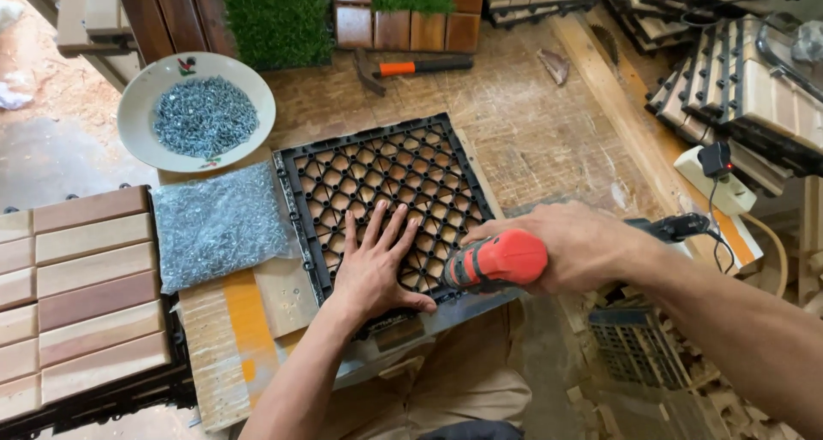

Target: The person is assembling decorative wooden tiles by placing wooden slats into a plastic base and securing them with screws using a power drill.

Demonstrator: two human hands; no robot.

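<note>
Black plastic grid tile (377,183) lay face-down at bench centre, wood slats showing through the lattice. Left hand (375,264) pressed flat on its 6 o'clock portion, fingers spread, gripping nothing. Right hand (570,247) was clenched around the red power screwdriver (497,260) at the tile's 4 o'clock corner. Judged stiff, moderately light, liable to slide; best held by palm pressure or edges. Bowl of screws (197,114) at 10 o'clock.
</note>
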